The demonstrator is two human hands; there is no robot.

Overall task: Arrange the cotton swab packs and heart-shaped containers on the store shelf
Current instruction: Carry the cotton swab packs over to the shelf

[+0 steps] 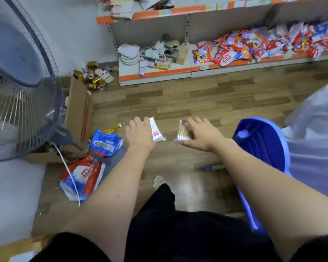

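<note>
My left hand (139,134) holds a clear pack of white cotton swabs (156,130) with a red label, out over the wooden floor. My right hand (201,135) grips a second pack with wooden-stick swabs (185,131), level with the first. Ahead stands the store shelf (155,73) with an orange edge strip. Its bottom tier carries white round pads (128,53), small carded items and a flat box. No heart-shaped container can be made out in this blurred view.
A big standing fan (21,82) fills the left. A cardboard box (78,114), crushed cans (91,76) and a slipper lie near the shelf's left end. Plastic bags (83,176) lie on the floor left; a blue plastic stool (263,148) stands right. Red snack packets (254,46) cover the right shelf.
</note>
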